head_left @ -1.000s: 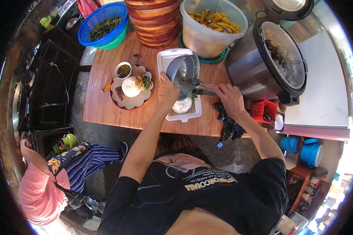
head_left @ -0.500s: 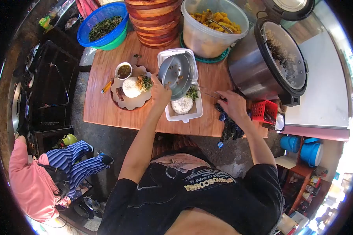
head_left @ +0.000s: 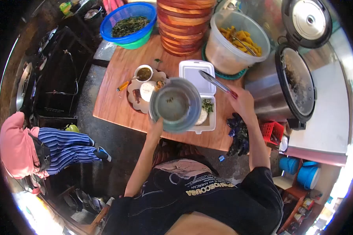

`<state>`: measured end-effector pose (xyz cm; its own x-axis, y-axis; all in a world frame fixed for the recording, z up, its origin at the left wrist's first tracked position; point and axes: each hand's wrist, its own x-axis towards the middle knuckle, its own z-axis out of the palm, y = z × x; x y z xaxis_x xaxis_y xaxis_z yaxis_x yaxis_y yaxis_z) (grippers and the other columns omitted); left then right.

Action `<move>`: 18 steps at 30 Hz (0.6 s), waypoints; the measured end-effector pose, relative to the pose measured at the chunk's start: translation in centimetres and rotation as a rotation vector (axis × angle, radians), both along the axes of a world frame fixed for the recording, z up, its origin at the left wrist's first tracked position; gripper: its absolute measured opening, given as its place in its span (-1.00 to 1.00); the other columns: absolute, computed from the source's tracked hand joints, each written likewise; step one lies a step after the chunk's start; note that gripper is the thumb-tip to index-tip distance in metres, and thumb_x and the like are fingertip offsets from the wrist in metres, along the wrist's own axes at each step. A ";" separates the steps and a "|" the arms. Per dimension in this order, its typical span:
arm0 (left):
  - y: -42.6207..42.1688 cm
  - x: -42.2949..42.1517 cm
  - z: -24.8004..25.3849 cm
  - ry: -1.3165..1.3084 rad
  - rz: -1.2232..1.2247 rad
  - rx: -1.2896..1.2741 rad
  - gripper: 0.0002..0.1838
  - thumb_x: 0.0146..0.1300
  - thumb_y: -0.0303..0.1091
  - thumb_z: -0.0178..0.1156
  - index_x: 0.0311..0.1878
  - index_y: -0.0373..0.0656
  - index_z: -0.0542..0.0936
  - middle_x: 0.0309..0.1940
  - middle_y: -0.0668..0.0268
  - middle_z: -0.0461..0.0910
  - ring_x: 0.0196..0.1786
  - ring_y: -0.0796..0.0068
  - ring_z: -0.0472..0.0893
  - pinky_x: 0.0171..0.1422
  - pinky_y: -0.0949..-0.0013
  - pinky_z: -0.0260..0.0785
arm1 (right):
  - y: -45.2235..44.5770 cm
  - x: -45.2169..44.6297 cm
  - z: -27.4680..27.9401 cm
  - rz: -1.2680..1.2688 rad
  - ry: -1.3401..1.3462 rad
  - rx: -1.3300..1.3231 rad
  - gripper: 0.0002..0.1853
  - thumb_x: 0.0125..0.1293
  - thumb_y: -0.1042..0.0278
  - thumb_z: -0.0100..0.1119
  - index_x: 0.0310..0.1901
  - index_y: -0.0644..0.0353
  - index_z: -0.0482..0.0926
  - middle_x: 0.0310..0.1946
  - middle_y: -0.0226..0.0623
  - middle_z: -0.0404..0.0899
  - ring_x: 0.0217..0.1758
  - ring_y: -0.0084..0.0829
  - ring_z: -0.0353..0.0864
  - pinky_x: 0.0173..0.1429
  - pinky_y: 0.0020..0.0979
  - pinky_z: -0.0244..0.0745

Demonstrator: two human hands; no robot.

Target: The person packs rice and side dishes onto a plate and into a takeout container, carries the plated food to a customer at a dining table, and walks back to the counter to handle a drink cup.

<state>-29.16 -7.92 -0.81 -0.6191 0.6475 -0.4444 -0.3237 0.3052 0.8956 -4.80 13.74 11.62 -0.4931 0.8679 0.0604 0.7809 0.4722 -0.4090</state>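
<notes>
My left hand grips the near rim of a metal bowl, with a few food scraps at its bottom. The bowl is raised over the table and hides part of the foam takeout box and the plate. My right hand is closed around metal tongs, whose tips point up and left over the box's lid. Rice and greens lie in the box. Left of the bowl, the paper-lined plate bears rice, a dark meat piece and a sauce cup.
At the back stand a blue basket of greens, stacked wooden plates and a tub of yellow food. A rice cooker, red basket and black plastic bag are right. Another person is at left.
The bowl has moved down toward me, from tilted to more level, and looks larger. My right hand has risen with the tongs, now over the lid. The other person has shifted.
</notes>
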 end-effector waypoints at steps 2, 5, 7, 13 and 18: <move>-3.9 -0.7 -2.0 -0.079 -0.084 0.081 -0.33 0.14 -0.59 0.02 0.36 -0.28 0.12 0.22 0.12 0.31 0.29 0.29 0.31 0.35 0.35 0.12 | 2.2 -5.1 -0.9 0.103 0.041 0.010 -0.70 0.12 0.13 0.23 -0.11 0.00 0.64 -0.34 -0.16 0.63 -0.27 -0.12 0.62 -0.21 -0.15 0.49; -7.7 -0.3 1.0 -0.123 -0.014 0.008 -0.35 0.15 -0.62 -0.01 0.36 -0.27 0.12 0.23 0.15 0.31 0.29 0.32 0.30 0.35 0.35 0.13 | 5.6 -12.9 -5.7 0.218 -0.025 0.084 -0.72 0.11 0.17 0.23 -0.14 0.03 0.63 -0.33 -0.15 0.63 -0.26 -0.10 0.62 -0.18 -0.14 0.50; -9.8 -0.1 2.5 -0.224 0.128 0.037 -0.43 0.18 -0.61 -0.02 0.31 -0.28 0.23 0.16 0.18 0.39 0.21 0.33 0.39 0.29 0.32 0.22 | 7.4 -17.4 -8.3 0.282 -0.024 0.102 -0.72 0.12 0.18 0.23 -0.14 0.03 0.63 -0.33 -0.14 0.63 -0.23 -0.09 0.62 -0.15 -0.14 0.51; -15.3 -0.8 4.7 -0.315 0.295 -0.032 -0.45 0.14 -0.60 -0.02 0.27 -0.28 0.27 0.06 0.21 0.46 0.08 0.34 0.48 0.21 0.28 0.29 | 9.9 -24.8 -14.0 0.270 -0.256 0.059 -0.63 0.10 0.12 0.25 -0.04 -0.04 0.63 -0.18 -0.19 0.63 -0.10 -0.16 0.62 0.00 -0.18 0.51; -16.7 -2.1 3.5 -0.395 0.337 -0.075 -0.41 0.17 -0.66 -0.08 0.33 -0.24 0.21 0.18 0.19 0.38 0.20 0.34 0.41 0.30 0.29 0.22 | 9.6 -24.3 -12.8 0.170 -0.292 -0.079 -0.64 0.11 0.09 0.24 -0.05 -0.01 0.64 -0.17 -0.16 0.63 -0.08 -0.18 0.62 0.01 -0.21 0.50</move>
